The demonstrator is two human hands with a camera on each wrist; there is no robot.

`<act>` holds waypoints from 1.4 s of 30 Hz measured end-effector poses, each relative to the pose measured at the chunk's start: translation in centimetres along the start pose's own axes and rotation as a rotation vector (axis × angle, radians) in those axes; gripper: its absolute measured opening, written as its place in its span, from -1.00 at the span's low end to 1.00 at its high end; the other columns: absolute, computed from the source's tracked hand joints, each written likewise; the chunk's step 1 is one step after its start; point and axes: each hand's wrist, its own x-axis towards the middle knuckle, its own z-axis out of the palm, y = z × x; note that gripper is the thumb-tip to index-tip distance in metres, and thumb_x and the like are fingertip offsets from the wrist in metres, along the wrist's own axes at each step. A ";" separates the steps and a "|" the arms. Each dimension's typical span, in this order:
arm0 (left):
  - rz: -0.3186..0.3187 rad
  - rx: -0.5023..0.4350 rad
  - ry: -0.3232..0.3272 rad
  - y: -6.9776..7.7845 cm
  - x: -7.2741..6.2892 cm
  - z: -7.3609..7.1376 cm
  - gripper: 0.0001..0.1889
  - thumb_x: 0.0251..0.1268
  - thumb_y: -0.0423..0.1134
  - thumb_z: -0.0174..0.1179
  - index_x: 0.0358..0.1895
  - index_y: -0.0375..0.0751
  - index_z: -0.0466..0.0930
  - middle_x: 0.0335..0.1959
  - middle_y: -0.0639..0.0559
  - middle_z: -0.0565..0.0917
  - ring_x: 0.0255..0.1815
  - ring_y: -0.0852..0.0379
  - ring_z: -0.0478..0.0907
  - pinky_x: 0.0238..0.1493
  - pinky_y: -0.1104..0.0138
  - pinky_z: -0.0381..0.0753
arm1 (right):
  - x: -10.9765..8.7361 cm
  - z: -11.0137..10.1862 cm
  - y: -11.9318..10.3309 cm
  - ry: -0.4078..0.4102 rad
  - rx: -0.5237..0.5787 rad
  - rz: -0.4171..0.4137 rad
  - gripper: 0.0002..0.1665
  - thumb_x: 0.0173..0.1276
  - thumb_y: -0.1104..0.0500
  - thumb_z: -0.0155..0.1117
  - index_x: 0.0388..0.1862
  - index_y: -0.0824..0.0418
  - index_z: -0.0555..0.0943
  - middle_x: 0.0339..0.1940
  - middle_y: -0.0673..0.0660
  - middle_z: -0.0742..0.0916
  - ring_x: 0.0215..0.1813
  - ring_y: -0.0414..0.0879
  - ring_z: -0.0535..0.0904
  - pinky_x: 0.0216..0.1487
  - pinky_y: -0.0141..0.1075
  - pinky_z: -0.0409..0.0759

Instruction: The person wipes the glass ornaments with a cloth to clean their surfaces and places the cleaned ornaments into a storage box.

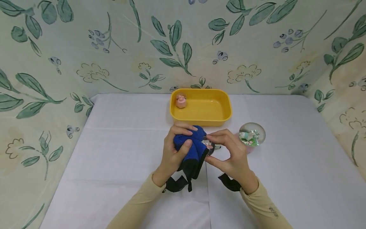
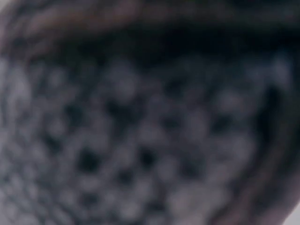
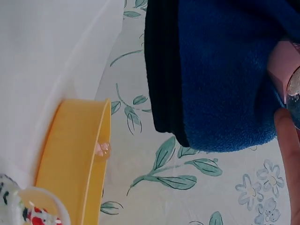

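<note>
My left hand grips a blue towel with a black border, folded around a small snow globe. My right hand pinches that globe between thumb and fingers where it pokes out of the cloth. Its pink base and part of its clear ball show at the right edge of the right wrist view, against the towel. One fingertip touches the globe there. The left wrist view is dark and blurred, filled by a close mottled surface.
Behind the hands stands a yellow tray with a small pink-based ornament in its left corner. A larger snow globe sits right of my right hand. Floral cloth hangs beyond the white tabletop.
</note>
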 end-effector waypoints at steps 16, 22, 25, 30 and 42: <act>0.135 0.025 -0.054 0.1 0.4 -0.3 -0.72 0.44 -0.11 0.02 -0.22 -0.33 0.38 -0.18 -0.26 0.52 -0.07 -0.11 0.50 0.02 0.13 0.53 | -0.4 0.3 -1.2 -0.018 0.283 0.371 -0.43 0.34 0.09 0.28 0.10 0.52 0.41 -0.07 0.28 0.61 -0.08 -0.13 0.64 -0.11 -0.35 0.62; 0.077 -0.016 -0.026 0.5 0.5 -0.6 -0.70 0.43 -0.09 0.03 -0.23 -0.33 0.37 -0.17 -0.27 0.51 -0.07 -0.09 0.52 0.01 0.14 0.54 | -0.3 0.2 -0.9 -0.067 0.084 0.110 -0.30 0.33 -0.04 0.26 0.13 0.52 0.36 0.02 0.40 0.54 0.07 -0.02 0.54 0.03 -0.40 0.54; 0.054 -0.024 -0.023 0.6 0.5 -0.6 -0.69 0.43 -0.09 0.02 -0.22 -0.33 0.36 -0.17 -0.27 0.51 -0.06 -0.08 0.51 0.02 0.13 0.54 | -0.1 0.1 -0.7 -0.051 -0.028 -0.023 -0.42 0.32 -0.02 0.29 0.00 0.49 0.47 -0.01 0.41 0.56 0.04 0.06 0.53 0.09 -0.39 0.50; 0.034 -0.037 -0.041 0.5 0.4 -0.6 -0.70 0.44 -0.08 0.01 -0.21 -0.32 0.35 -0.17 -0.28 0.51 -0.06 -0.08 0.49 0.04 0.11 0.53 | -0.1 0.1 -0.4 0.004 -0.121 -0.123 -0.45 0.30 -0.03 0.31 -0.14 0.49 0.57 -0.18 0.35 0.66 -0.12 0.06 0.60 0.08 -0.41 0.51; 0.082 -0.007 -0.062 0.2 0.5 -0.5 -0.71 0.44 -0.09 0.00 -0.23 -0.32 0.37 -0.17 -0.28 0.51 -0.07 -0.13 0.50 0.04 0.09 0.53 | -0.5 0.8 -1.0 0.067 0.095 0.251 -0.47 0.24 0.01 0.38 -0.15 0.50 0.55 -0.31 0.25 0.69 -0.40 -0.19 0.58 -0.29 -0.47 0.61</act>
